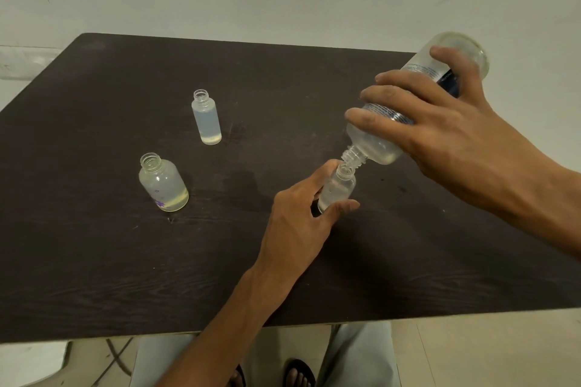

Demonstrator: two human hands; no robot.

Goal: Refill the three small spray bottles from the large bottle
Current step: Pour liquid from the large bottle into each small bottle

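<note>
Left hand [301, 210] reaches forward on a nearly straight forearm — thumb and fingers curled in a grip low down. Right hand [440, 122] is raised higher at the right, wrist bent, fingers wrapped over and gripping — thumb up behind.

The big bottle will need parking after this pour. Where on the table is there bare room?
Bare room: the dark wooden table along its near edge and left of the left hand, and the far strip beyond the slim clear bottle. Crowded: around the held small bottle, under the tilted large bottle.
</note>
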